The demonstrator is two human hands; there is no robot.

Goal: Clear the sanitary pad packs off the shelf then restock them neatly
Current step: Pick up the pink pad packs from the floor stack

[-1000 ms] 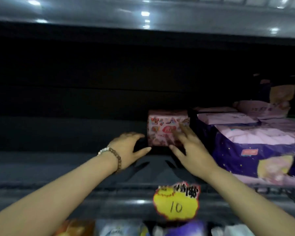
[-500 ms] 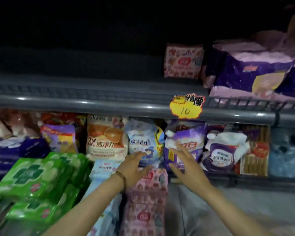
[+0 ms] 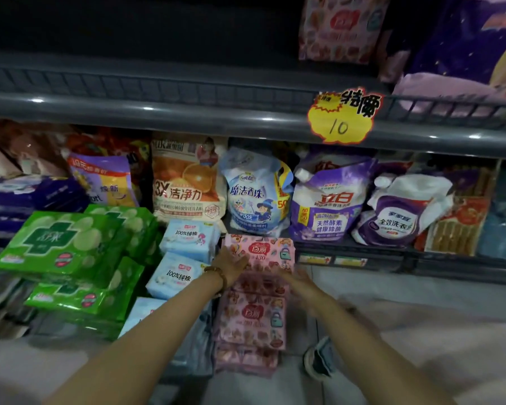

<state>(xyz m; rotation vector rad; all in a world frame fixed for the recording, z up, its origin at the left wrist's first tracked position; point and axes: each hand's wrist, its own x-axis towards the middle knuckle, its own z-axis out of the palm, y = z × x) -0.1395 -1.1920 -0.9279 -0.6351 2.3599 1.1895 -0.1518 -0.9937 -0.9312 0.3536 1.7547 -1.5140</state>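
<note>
- Pad packs (image 3: 253, 317), the pink ones, sat stacked in a pile in front of the lower shelf (image 3: 392, 258), just beside some blue packs (image 3: 184, 258)
- One more pink pack (image 3: 336, 27) stood on the upper shelf (image 3: 187, 112), next to a purple pack (image 3: 465, 39)
- My left hand (image 3: 230, 264) lay with straight fingers against the left edge of the top pack (image 3: 263, 251)
- My right hand (image 3: 297, 280) was at the pile's right side, too blurred for me to tell how its fingers lay

A yellow price tag (image 3: 343, 116) marked 10 hangs above a row of upright laundry detergent pouches (image 3: 254, 194).
</note>
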